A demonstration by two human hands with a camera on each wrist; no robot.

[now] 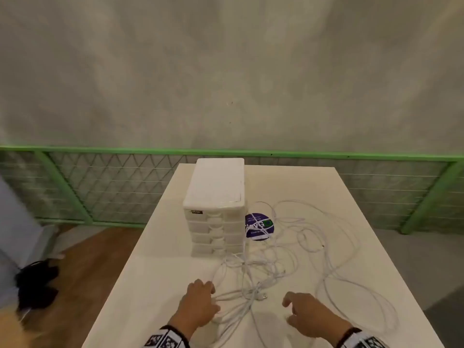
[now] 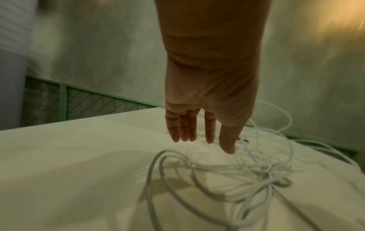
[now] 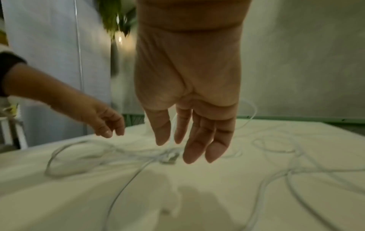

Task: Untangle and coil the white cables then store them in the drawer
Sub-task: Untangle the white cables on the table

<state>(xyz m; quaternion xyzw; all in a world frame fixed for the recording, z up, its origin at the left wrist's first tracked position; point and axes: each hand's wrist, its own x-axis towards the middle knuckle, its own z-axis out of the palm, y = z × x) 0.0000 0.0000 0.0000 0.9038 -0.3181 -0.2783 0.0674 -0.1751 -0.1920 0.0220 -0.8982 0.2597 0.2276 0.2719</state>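
Several white cables (image 1: 253,292) lie tangled on the white table (image 1: 160,285), their loops spreading right and toward the near edge. The knot (image 2: 266,173) sits between my hands, with a plug end (image 3: 169,157) in it. My left hand (image 1: 206,295) hovers at the tangle's left side with fingers (image 2: 183,132) straight and holding nothing. My right hand (image 1: 291,310) hangs over bare table right of the knot, its fingers (image 3: 199,145) relaxed and empty. A white drawer unit (image 1: 216,222) with all its drawers closed stands behind the tangle.
A round purple sticker (image 1: 258,226) lies under cable loops right of the drawer unit. A green mesh railing (image 1: 113,187) runs behind the table. Left of the table are wooden floor and a black object (image 1: 37,285).
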